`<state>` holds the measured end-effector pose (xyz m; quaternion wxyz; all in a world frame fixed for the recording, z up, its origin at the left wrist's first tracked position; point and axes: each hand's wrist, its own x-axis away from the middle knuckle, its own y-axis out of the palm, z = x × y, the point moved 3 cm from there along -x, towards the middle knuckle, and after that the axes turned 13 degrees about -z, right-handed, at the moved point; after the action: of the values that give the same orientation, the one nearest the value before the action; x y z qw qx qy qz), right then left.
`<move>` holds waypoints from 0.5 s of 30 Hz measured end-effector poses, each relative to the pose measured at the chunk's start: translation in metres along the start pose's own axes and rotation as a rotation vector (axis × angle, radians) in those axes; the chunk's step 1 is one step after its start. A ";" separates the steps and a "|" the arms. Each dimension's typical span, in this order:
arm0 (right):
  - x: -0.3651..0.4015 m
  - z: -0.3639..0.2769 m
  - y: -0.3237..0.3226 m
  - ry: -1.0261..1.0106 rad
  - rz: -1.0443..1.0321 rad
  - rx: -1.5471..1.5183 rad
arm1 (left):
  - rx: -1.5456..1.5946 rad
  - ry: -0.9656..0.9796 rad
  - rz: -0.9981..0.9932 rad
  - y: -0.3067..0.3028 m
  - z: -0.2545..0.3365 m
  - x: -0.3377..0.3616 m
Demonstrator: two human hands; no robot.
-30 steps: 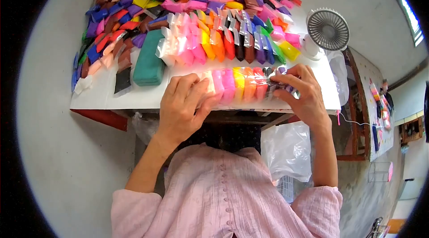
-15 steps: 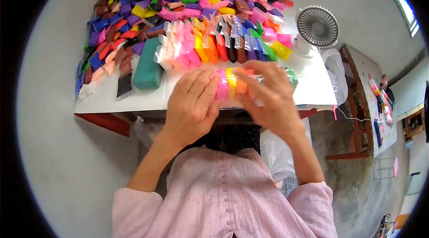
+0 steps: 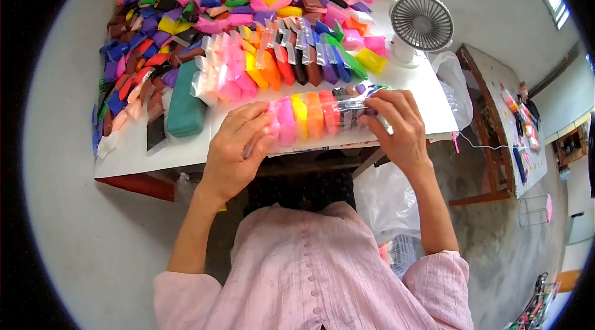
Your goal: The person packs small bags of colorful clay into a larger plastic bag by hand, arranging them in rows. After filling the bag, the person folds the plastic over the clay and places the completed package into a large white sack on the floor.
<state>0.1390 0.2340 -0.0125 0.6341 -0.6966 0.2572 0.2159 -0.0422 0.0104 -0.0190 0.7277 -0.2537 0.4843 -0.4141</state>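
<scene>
A clear plastic bag (image 3: 315, 114) filled with a row of soft coloured packets, pink, yellow, orange, red and dark, lies along the table's front edge. My left hand (image 3: 238, 139) is closed around its left, pink end, thumb on the near side. At the other end my right hand (image 3: 400, 124) grips the bag with bent fingers, partly hiding the dark, purple and green packets there. Just behind stand rows of small clear-wrapped packets (image 3: 269, 68) sorted by colour. A green block (image 3: 188, 102) sits to the left of them.
A big heap of mixed coloured packets (image 3: 204, 1) covers the back and left of the white table (image 3: 427, 110). A small white fan (image 3: 421, 23) stands at the back right. Plastic bags (image 3: 387, 196) hang below. Another table (image 3: 496, 125) is at the right.
My right hand has moved right toward the bag's far end, uncovering the red and dark packets. My left hand has shifted slightly left and down. The camera view has shifted a little.
</scene>
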 end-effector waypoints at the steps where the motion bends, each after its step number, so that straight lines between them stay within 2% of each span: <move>1: 0.003 0.006 -0.003 0.031 0.002 0.017 | -0.002 0.001 0.008 0.000 -0.002 0.001; 4: 0.006 0.015 -0.007 0.092 -0.001 -0.019 | -0.148 0.022 0.023 -0.004 -0.002 0.005; 7: 0.009 0.020 -0.008 0.109 -0.011 -0.027 | 0.004 -0.045 0.013 0.001 -0.009 0.015; 9: 0.010 0.027 -0.010 0.147 0.006 0.028 | -0.007 -0.067 -0.011 -0.009 -0.004 0.017; 12: 0.015 0.043 0.002 0.323 -0.015 -0.461 | -0.031 -0.099 -0.080 -0.015 -0.010 0.025; 13: 0.015 0.045 0.004 0.326 -0.065 -0.519 | -0.039 -0.109 -0.108 -0.016 -0.013 0.028; 15: 0.011 0.047 0.005 0.416 -0.077 -0.554 | 0.184 -0.170 -0.103 -0.021 -0.018 0.028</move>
<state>0.1455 0.2799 -0.0281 0.3624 -0.8805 0.2860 0.1072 -0.0612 -0.0236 -0.0235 0.7642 -0.2445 0.3672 -0.4704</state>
